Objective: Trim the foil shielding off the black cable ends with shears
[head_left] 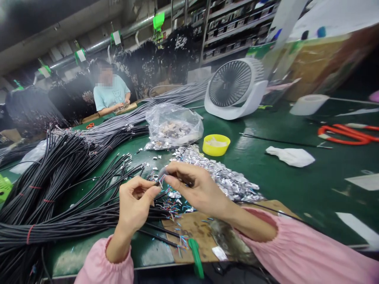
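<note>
My left hand is closed in a pinch on the stripped end of a black cable, whose thin coloured wires fan out at the tip. My right hand pinches the same cable end from the right, fingertips almost touching the left ones. Both hands hover over a brown cardboard pad strewn with coloured wire clippings. A large pile of black cables lies to the left. A heap of silver foil scraps lies just beyond my right hand.
A clear plastic bag of scraps, a yellow bowl, a white desk fan, a tape roll, orange-handled scissors and a white rag sit on the green table. A green-handled tool lies near the edge. Another person works at the far end.
</note>
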Tool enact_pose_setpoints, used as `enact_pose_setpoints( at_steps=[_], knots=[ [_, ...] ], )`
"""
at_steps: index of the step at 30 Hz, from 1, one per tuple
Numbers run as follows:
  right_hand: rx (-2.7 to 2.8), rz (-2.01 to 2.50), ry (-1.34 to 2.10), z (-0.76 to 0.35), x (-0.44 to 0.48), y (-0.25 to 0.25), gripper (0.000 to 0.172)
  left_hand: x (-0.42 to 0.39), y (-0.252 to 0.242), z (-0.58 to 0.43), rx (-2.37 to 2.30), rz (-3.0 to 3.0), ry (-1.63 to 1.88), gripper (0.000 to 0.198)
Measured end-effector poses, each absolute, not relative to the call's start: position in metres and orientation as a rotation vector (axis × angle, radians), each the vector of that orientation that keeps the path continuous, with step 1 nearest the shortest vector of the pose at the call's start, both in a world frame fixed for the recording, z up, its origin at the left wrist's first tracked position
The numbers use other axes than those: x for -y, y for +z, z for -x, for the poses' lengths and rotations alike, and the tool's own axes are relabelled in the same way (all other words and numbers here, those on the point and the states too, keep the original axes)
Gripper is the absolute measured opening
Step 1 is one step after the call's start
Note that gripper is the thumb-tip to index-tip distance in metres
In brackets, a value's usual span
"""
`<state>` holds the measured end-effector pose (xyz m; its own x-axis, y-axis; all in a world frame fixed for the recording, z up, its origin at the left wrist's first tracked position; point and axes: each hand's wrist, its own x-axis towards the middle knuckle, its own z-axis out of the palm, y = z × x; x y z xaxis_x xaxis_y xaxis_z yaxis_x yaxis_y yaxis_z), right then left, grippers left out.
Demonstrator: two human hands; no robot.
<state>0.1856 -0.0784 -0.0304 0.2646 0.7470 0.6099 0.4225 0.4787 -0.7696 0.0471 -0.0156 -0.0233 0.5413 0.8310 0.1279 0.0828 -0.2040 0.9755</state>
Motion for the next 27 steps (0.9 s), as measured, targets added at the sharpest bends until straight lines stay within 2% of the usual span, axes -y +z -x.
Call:
enact_pose_setpoints(
  at_steps=[5, 8, 16, 23, 27],
  knots=[
    [1.208, 1.070, 0.867, -0.187, 0.079, -0.029, 0.035, 0.014, -0.029, -0.043, -0.672, -1.954, 1.028, 0.013],
    [1.124, 1.057, 0.934, -0.186, 0.079, -0.028, 0.041, 0.015, -0.032, -0.042, -0.649, -2.169, 1.226, 0.009],
    [1.177, 1.115, 0.541, -0.184, 0.081, -0.027, 0.042, 0.019, -0.034, -0.039, -0.609, -2.340, 1.314, 0.005],
    [1.358, 1.202, -0.021, -0.180, 0.088, -0.032, 0.022, 0.022, -0.036, -0.041, -0.652, -2.373, 1.380, 0.006],
    [1.451, 1.155, -0.074, -0.178, 0.088, -0.032, 0.019, 0.024, -0.037, -0.043, -0.662, -2.293, 1.348, 0.017]
  ],
)
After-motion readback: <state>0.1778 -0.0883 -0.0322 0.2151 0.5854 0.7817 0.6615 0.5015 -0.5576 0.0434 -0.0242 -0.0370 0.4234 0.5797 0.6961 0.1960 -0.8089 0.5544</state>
